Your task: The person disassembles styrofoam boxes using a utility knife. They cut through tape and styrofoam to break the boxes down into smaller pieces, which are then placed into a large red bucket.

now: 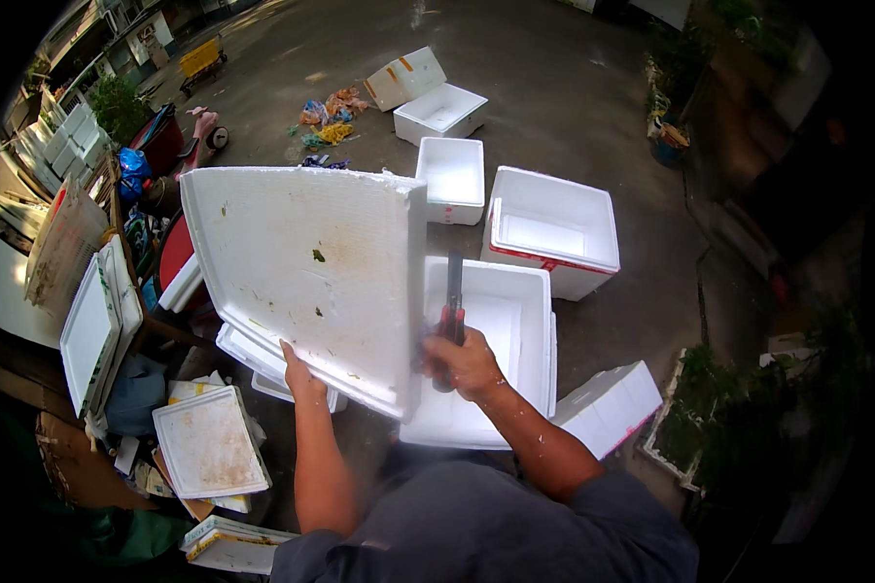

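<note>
My left hand (303, 377) grips the lower edge of a large white foam panel (301, 262), thumb on its face. The panel is tilted up in front of me, with a rimmed edge and specks of green leaf and dirt; I cannot tell whether it is a lid or part of a box. At its right edge my right hand (462, 364) is closed around a red-and-black utility knife (451, 323), which points up and away from me. Behind that hand, an open white foam box (530, 321) stands on the ground, partly hidden by the panel.
Further open foam boxes (593, 228) (452, 170) stand beyond. A tilted box (608, 408) lies at right. Dirty foam lids (209, 442) and clutter fill the left side. Crumpled plastic bags (335, 112) lie on the ground ahead. Planters (685, 428) edge the right.
</note>
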Available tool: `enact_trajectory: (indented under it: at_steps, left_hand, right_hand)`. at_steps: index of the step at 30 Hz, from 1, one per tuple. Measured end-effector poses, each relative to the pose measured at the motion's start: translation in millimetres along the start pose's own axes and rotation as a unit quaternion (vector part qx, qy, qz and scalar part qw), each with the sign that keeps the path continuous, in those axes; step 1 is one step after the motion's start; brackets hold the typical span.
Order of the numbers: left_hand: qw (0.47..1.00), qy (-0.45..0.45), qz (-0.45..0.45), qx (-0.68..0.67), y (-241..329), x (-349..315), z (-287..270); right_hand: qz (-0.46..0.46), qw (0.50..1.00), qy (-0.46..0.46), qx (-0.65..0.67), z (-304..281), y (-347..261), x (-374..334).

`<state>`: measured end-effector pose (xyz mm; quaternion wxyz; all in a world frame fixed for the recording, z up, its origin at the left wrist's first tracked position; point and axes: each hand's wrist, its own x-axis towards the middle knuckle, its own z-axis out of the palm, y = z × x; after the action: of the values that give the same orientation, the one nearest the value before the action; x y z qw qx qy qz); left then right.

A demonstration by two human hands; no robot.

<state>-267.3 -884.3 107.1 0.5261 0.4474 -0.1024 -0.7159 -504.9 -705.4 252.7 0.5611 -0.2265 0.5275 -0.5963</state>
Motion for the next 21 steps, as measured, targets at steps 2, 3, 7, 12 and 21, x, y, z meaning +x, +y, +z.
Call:
enact_trajectory:
  at_steps: [2, 3, 7, 12, 21]
  left_hand:
    - [0.998, -0.021, 0.037, 0.05, 4.2, 0.4, -2.7]
    - [0.993, -0.049, 0.06, 0.09, 4.5, 3.3, -5.5]
    - [0.902, 0.049, 0.242, 0.354, 23.0, -24.2, 20.4]
    - [0.864, -0.321, 0.243, 0.303, 18.6, -123.9, 124.3]
    - [0.753, -0.213, 0.426, 0.454, -13.0, -128.0, 176.3]
  right_hand:
    - [-0.01, 1.0, -0.009, 0.023, 9.5, -9.3, -4.1]
    - [-0.048, 0.999, -0.002, 0.002, 11.8, -10.1, -2.8]
    - [-0.176, 0.981, 0.009, -0.081, 17.5, -11.8, 9.5]
    - [-0.212, 0.951, 0.002, -0.226, 12.8, 7.4, 17.5]
    - [-0.072, 0.99, 0.053, -0.107, 3.6, 3.9, 23.4]
